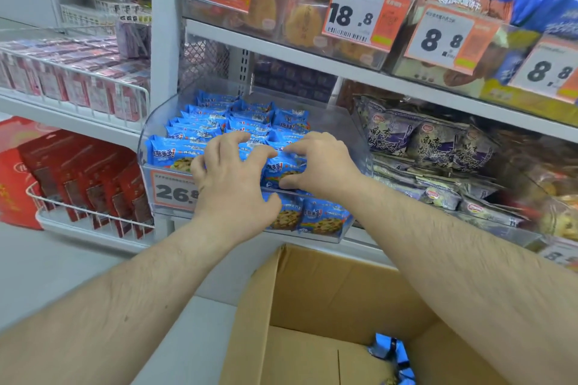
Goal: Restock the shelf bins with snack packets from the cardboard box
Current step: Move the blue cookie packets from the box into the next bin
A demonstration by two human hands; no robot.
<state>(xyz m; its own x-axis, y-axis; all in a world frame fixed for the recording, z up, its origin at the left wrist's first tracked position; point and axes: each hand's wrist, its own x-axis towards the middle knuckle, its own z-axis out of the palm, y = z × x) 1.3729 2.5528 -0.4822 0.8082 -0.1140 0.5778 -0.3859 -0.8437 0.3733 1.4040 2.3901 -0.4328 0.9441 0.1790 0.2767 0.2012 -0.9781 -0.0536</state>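
Head view, two hands, left hand (233,178), right hand (322,162), curled fingers gripping blue packets (194,131), one bin (359,134)

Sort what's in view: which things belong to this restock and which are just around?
Job: blue cookie packets, clear bin, cardboard box, spare packets in box, left hand, right hand.

Around: purple snack bags, red boxes, pastries, price tags.

bin (162,122): clear glossy plastic
snack packets (200,131): shiny blue film
cardboard box (312,291): matt brown cardboard
side racks (93,78): white-coated wire
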